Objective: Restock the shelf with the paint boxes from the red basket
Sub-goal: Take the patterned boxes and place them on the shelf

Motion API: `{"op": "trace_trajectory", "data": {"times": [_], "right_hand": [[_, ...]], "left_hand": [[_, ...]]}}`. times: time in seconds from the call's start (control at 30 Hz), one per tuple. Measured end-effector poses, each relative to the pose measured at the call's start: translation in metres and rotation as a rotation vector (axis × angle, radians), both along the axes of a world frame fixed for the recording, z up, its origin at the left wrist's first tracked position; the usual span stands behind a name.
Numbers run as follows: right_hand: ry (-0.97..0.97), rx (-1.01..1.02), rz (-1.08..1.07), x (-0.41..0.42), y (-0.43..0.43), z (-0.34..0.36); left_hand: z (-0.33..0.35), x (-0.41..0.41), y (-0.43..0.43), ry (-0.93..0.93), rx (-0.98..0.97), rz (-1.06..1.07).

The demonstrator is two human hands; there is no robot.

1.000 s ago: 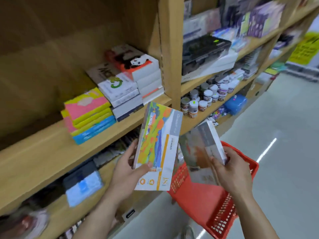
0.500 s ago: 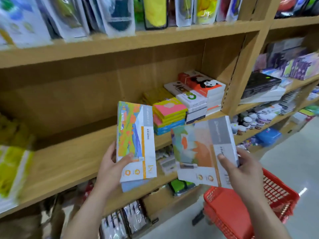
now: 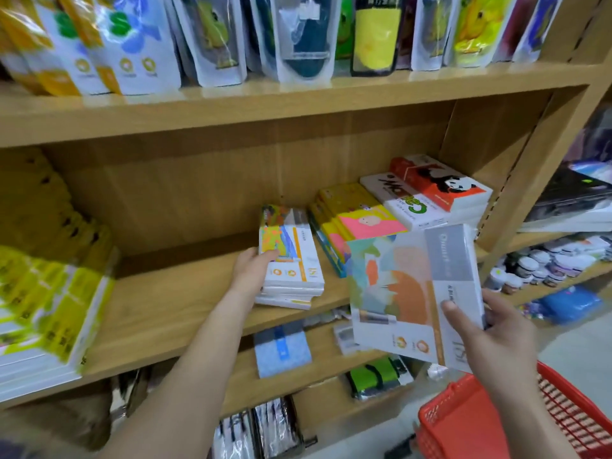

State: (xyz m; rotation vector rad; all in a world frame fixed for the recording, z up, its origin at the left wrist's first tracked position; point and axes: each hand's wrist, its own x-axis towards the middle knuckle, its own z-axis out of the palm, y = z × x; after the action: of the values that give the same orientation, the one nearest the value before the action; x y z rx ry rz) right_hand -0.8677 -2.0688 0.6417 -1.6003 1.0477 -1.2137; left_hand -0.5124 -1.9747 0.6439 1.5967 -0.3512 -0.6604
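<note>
My left hand [image 3: 251, 271] reaches onto the middle wooden shelf [image 3: 172, 313] and grips the left edge of a colourful paint box [image 3: 294, 256], which lies flat on top of a short stack of similar boxes [image 3: 288, 298]. My right hand [image 3: 496, 332] holds a second paint box [image 3: 410, 293], pastel with a grey panel, in the air in front of the shelf edge. The red basket [image 3: 463, 422] sits at the bottom right below that hand; its contents are hidden.
Yellow and pink boxes [image 3: 357, 223] and white panda-print boxes [image 3: 437, 190] are stacked right of the paint stack. Yellow-green packs [image 3: 49, 299] fill the shelf's left end. Pouches [image 3: 298, 38] line the top shelf. A wooden upright [image 3: 516, 207] bounds the bay on the right.
My left hand has carried its paint box forward from mid-air onto the stack on the shelf. The right hand's box has stayed held in front. The view has shifted closer and left.
</note>
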Motion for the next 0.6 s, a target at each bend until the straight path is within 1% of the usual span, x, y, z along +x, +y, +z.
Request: {"op": "trace_trajectory", "data": {"times": [0.07,0.13,0.23,0.33,0.47,0.6], "right_hand": [[0.004,0.0,0.01,0.0,-0.007,0.001],[0.004,0.008,0.019,-0.002,-0.014,0.001],[-0.005,0.02,0.038,-0.001,-0.021,-0.002],[-0.021,0.039,0.063,0.003,-0.024,-0.009],[-0.039,0.055,0.089,0.004,-0.025,-0.011],[-0.034,0.052,0.101,-0.004,-0.028,-0.011]], "left_hand": [[-0.006,-0.001,-0.004,-0.038,0.058,0.002],[-0.013,-0.003,0.001,-0.05,0.065,-0.019],[-0.028,-0.017,0.025,-0.175,0.043,-0.132],[-0.045,-0.034,0.04,-0.26,0.079,-0.224],[-0.051,-0.041,0.022,-0.446,0.193,-0.174],[-0.047,-0.049,-0.019,-0.477,0.211,-0.095]]}}
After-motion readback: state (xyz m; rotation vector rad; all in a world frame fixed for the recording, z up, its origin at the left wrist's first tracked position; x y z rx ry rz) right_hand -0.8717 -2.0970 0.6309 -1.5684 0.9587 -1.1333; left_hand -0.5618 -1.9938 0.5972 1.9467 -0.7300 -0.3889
